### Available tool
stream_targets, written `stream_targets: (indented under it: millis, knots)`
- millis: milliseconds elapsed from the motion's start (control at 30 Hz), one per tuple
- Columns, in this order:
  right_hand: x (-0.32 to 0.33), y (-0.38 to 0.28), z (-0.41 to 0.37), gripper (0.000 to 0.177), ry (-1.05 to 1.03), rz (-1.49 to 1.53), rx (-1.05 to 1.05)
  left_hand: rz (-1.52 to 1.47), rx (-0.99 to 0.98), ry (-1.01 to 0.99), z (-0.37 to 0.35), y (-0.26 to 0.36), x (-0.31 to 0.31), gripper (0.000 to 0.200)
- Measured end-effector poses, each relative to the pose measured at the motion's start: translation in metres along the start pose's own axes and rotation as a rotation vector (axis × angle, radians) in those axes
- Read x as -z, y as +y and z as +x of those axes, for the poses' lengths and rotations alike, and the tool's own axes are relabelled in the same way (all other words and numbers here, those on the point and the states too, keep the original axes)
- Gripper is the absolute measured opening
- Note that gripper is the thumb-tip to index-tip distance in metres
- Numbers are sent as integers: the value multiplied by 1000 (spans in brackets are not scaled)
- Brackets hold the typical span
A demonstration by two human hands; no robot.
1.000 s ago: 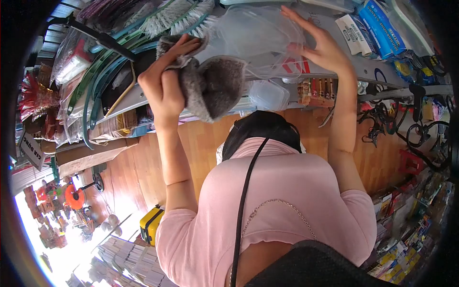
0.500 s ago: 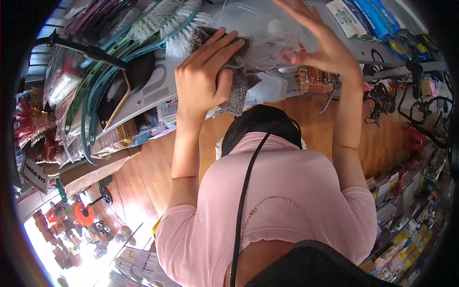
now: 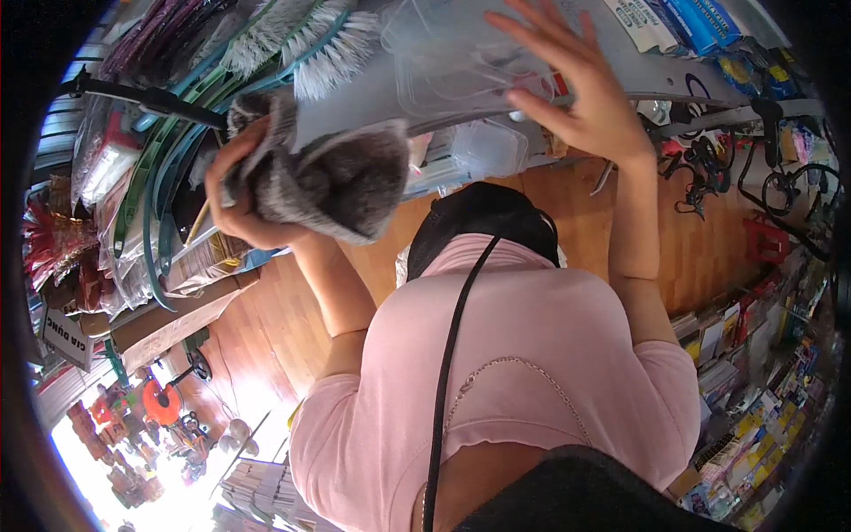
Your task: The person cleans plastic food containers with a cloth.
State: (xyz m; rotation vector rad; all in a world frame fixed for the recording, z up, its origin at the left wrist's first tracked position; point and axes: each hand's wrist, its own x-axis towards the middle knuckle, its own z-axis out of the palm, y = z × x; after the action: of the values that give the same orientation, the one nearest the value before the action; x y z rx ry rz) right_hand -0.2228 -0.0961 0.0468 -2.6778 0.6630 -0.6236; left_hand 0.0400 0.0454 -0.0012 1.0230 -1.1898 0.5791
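My left hand (image 3: 238, 191) is wrapped round a bunched grey cloth (image 3: 341, 182), raised near the shelf's front edge by the brushes. The cloth's loose part hangs to the right of my fingers. My right hand (image 3: 589, 111) has its fingers spread, close over the clear plastic containers (image 3: 461, 53) on the grey shelf (image 3: 355, 93). Its fingertips overlap their right side in this view, with nothing gripped. White-bristled brushes (image 3: 332, 58) with curved blue-green handles lie left of the containers.
Blue packages (image 3: 700, 27) lie at the upper right. Below the shelf edge sits another clear container (image 3: 489, 146). Black cables (image 3: 700, 182) hang at the right. A cardboard box (image 3: 186, 315) stands at the left above the wooden floor (image 3: 257, 346). Packed shelves (image 3: 753, 426) line the lower right.
My left hand has moved left and towards me, lifting the grey cloth off the shelf by the containers. My right hand has shifted slightly left and down, still spread.
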Motion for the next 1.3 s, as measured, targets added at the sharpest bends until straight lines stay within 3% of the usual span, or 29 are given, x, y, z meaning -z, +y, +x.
stream_targets:
  millis: [33, 67, 133, 200, 267, 333, 400, 433, 500, 633, 733, 800, 833, 900, 933, 1000, 1033, 1100, 1133, 1200, 1233, 1300]
  knots:
    - [-3, 18, -8, 85, 46, -13, 109, -142, 36, -7, -4, -15, 17, 54]
    - [-7, 27, -22, 85, 36, -3, 100, -76, -59, 94, -13, -25, 29, 65]
    - [-14, 35, -41, 35, 519, 342, 175, -80, -19, 73, -20, -13, 41, 64]
    - [-54, 51, -86, 19, 627, 496, -129, -99, 30, 53, -20, -24, 59, 63]
    - [-109, 63, -116, 15, 506, 633, -509, -119, 75, 34, -23, -32, 66, 61]
    - [-172, 89, -137, 20, 191, 381, -504, -140, 117, 19, -29, -25, 70, 60]
    - [-232, 106, -152, 37, 59, 242, -382, -160, 158, -1, -34, -17, 73, 59]
    - [-246, 102, -155, 37, 57, 245, -384, -171, 178, -11, -36, -17, 76, 58]
    - [-270, 97, -161, 55, -76, -54, -379, -192, 213, -28, -38, -15, 85, 57]
    - [-318, 118, -180, 61, -156, -210, -379, -234, 277, -55, -38, -18, 104, 54]
    - [-324, 123, -182, 54, -193, -254, -386, -267, 329, -74, -34, -31, 123, 52]
    - [-323, 130, -186, 45, -363, -405, -182, -297, 367, -88, -40, -35, 128, 51]
    - [-324, 133, -186, 45, -362, -408, -185, -314, 384, -95, -41, -39, 132, 51]
    - [-329, 135, -187, 39, -173, -43, -426, -347, 420, -110, -43, -34, 141, 50]
    - [-331, 137, -186, 39, -171, -46, -430, -365, 438, -118, -44, -41, 143, 49]
    - [-330, 138, -180, 57, -103, -187, -354, -399, 474, -132, -43, -60, 156, 48]
    - [-328, 138, -173, 57, -104, -189, -355, -413, 492, -138, -41, -72, 159, 48]
    - [-324, 142, -159, 92, -104, -271, -491, -437, 529, -149, -46, -77, 167, 47]
    - [-333, 156, -160, 92, -107, -272, -489, -436, 531, -147, -44, -76, 167, 47]
    - [-341, 176, -160, 120, -215, -172, -582, -498, 498, -180, -41, -78, 164, 43]
    - [-341, 181, -162, 120, -214, -171, -580, -579, 601, -79, -43, -78, 164, 43]
    - [-337, 188, -157, 124, -385, -125, -580, -609, 595, -108, -36, -71, 168, 42]
